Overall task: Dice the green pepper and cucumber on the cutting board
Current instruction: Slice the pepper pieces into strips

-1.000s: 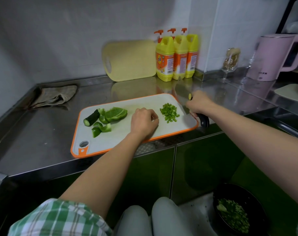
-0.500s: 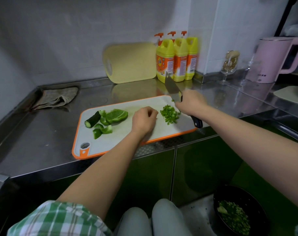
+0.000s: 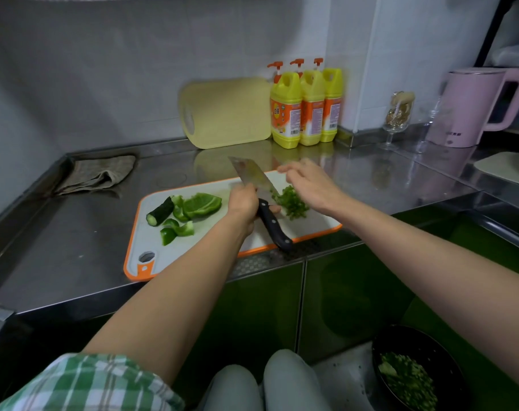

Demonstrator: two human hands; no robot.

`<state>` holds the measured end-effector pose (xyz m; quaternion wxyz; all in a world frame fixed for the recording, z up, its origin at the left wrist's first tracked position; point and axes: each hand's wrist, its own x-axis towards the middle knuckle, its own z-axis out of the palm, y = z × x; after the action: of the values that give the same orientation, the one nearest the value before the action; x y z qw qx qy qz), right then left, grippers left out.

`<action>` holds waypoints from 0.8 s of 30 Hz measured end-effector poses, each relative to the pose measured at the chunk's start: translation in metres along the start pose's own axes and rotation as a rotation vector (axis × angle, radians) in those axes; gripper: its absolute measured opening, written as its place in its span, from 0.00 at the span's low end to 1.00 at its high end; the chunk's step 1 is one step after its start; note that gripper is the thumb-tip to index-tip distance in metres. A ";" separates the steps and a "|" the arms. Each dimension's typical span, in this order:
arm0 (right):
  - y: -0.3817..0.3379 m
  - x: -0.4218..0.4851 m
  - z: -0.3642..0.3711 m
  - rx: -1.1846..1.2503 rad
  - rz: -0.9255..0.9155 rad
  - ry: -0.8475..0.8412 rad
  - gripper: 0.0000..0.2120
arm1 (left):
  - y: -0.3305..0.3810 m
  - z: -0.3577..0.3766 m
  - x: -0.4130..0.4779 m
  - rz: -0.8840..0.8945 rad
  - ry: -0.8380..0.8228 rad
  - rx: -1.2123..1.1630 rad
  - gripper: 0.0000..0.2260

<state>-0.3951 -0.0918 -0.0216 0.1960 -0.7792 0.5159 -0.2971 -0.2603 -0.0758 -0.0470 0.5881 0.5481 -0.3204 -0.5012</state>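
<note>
Head view over a brushed stainless-steel counter [image 3: 83, 232], reflective and lightly scuffed. Centre: rectangular plastic cutting board [image 3: 193, 247], pale grey face, orange rim, hexagonal hanging hole at the near left corner. On its left part: cucumber stub [image 3: 160, 214], dark-skinned, cylindrical, pale cut end toward the camera; just beside it, glossy curved green pepper pieces [image 3: 201, 205], the largest a broad folded slab, smaller curls nearer the viewer. On its right part: loose heap of diced pepper [image 3: 292, 204], fine and irregular, partly covered by the right wrist.

Left hand [image 3: 244, 203] clenched around the cleaver [image 3: 254, 176] where the blade meets the grip; broad rectangular steel blade, smeared and dull, angled up and away; black riveted handle projecting toward the viewer past the board's near edge. Right hand [image 3: 307, 179] slack, fingers spread and motion-blurred, above the far side of the diced heap, gripping nothing.

Background against the tiled wall: pale yellow cutting board [image 3: 227, 112] leaning upright, rounded corners; three yellow pump bottles [image 3: 307, 106] with orange labels, print unreadable. Crumpled beige cloth [image 3: 98, 173] at left. At right: stemmed glass [image 3: 397, 114], contents indistinct; pink kettle [image 3: 474, 106], handle partly cropped. Lower right: dark bowl [image 3: 415, 372] of chopped greens, dim, blurred, cut off by the frame. Green checked sleeve [image 3: 83, 384] at bottom left.
</note>
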 end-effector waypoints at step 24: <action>0.023 -0.001 0.028 -0.188 0.118 -0.211 0.25 | 0.004 0.006 -0.002 -0.030 0.155 -0.070 0.07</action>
<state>-0.3925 -0.1002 -0.0564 0.1925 -0.7894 0.5628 -0.1517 -0.2657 -0.0763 -0.0415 0.6221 0.5692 -0.2479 -0.4769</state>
